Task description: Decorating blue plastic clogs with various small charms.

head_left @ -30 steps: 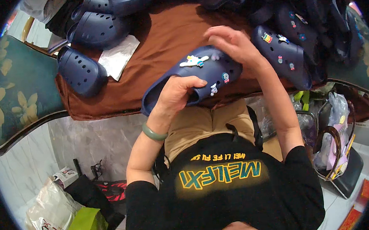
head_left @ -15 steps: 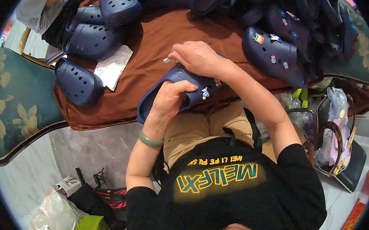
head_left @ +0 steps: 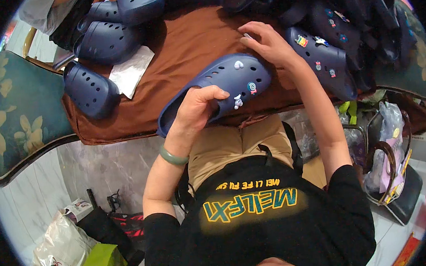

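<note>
A navy blue clog (head_left: pixel 209 79) with round holes lies tilted over the front edge of the brown cloth. My left hand (head_left: pixel 199 107) grips its side, thumb on top and fingers out of sight inside the opening. Three charms sit on the upper: a pale heart charm (head_left: pixel 238 65), a blue swirl lollipop charm (head_left: pixel 252 87) and a small white figure charm (head_left: pixel 238 102). Beyond the toe, my right hand (head_left: pixel 271 42) hovers apart from the clog, thumb and fingers bent together. A small whitish bit shows between them, too small to name.
Brown cloth (head_left: pixel 182 41) covers the work surface. Plain navy clogs (head_left: pixel 91 89) stand at the left beside a white paper (head_left: pixel 132 72). A charm-decorated clog (head_left: pixel 319 61) and a dark heap of clogs lie at the right. Bags (head_left: pixel 65 249) rest on the floor.
My right hand has moved away from the clog's toe, to the right and farther off, uncovering the heart and lollipop charms. My left hand keeps its hold.
</note>
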The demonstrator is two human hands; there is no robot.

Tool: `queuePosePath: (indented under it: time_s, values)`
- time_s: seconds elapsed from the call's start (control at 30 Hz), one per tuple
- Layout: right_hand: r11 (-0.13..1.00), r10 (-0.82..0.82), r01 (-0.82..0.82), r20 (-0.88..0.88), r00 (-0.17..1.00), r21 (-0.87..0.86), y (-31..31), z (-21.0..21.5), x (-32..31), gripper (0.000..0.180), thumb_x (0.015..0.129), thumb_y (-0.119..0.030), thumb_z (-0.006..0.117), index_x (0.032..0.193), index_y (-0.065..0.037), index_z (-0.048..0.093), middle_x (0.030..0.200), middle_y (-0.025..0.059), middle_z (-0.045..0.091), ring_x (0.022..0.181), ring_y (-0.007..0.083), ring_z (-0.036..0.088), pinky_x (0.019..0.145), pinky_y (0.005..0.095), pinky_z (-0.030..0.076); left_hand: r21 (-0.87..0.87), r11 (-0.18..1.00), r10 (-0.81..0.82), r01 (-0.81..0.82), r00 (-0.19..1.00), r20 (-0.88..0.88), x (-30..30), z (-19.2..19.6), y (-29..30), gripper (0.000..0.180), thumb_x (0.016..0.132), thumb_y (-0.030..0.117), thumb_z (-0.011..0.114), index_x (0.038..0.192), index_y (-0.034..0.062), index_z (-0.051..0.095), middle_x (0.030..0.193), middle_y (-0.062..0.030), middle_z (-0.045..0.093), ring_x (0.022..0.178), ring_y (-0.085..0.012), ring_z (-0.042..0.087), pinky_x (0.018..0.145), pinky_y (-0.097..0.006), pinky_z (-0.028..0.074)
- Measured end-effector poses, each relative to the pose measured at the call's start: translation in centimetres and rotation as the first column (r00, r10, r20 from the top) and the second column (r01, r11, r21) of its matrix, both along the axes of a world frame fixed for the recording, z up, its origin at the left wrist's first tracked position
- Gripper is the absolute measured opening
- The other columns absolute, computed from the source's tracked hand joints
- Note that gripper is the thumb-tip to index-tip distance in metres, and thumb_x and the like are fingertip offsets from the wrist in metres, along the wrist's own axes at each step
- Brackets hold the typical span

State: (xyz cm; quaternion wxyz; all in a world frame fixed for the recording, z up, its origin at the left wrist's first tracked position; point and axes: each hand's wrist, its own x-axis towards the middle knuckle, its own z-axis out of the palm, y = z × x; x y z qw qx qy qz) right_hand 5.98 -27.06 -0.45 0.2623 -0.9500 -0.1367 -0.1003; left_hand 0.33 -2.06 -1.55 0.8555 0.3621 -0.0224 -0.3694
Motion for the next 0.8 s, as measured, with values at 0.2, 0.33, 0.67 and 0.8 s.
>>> queuePosePath:
  time_s: [0.2, 0.33, 0.67, 0.8]
  values:
    - [0.827, 0.500, -0.368, -0.257, 0.827, 0.425, 1.5, 1.8, -2.0, 0.041, 0.082, -0.018, 0.069, 0.121, -0.006, 0.062, 0.129, 0.0118, 0.055, 0.123, 0.0239, 0.048, 0.105, 0.0346, 0.036, -0.057, 0.997, 0.050, -0.052, 0.998, -0.030, 0.2, 0.1, -0.6, 0.048, 0.070, -0.005, 0.061, 0.117, -0.0072, 0.054, 0.109, -0.0147, 0.064, 0.099, -0.0236, 0.063, 0.093, -0.037, 0.049]
    - [0.794, 0.471, -0.199, -0.374, 0.799, 0.575, 2.5, 1.3, -2.0, 0.033, 0.086, -0.017, 0.066, 0.117, -0.006, 0.065, 0.126, 0.0106, 0.056, 0.119, 0.0216, 0.051, 0.103, 0.0333, 0.038, -0.082, 0.996, 0.024, -0.032, 0.996, -0.090, 0.7, 0.0, -0.3, 0.044, 0.072, -0.007, 0.061, 0.116, -0.0059, 0.055, 0.109, -0.0127, 0.063, 0.098, -0.0227, 0.063, 0.092, -0.036, 0.050]
    - [0.825, 0.021, 0.095, -0.197, 0.980, 0.557, 3.2, -2.0, -1.8, 0.029, 0.096, -0.026, 0.054, 0.099, -0.002, 0.068, 0.092, 0.0100, 0.069, 0.085, 0.0197, 0.066, 0.079, 0.0312, 0.050, -0.101, 0.995, 0.008, -0.024, 0.988, -0.154, 0.9, 0.4, -0.5, 0.041, 0.074, 0.000, 0.060, 0.114, -0.0084, 0.057, 0.109, -0.0164, 0.065, 0.099, -0.0257, 0.064, 0.095, -0.038, 0.049]
    - [0.627, -0.088, 0.162, -0.137, 0.987, 0.762, 2.3, -2.3, -1.4, 0.025, 0.095, -0.022, 0.058, 0.100, 0.001, 0.067, 0.095, 0.0098, 0.068, 0.083, 0.0196, 0.066, 0.081, 0.0314, 0.051, -0.106, 0.994, -0.008, -0.011, 0.983, -0.182, 1.2, 0.1, -0.7, 0.029, 0.080, 0.001, 0.059, 0.108, -0.0042, 0.061, 0.102, -0.0123, 0.066, 0.093, -0.0221, 0.065, 0.089, -0.034, 0.051]
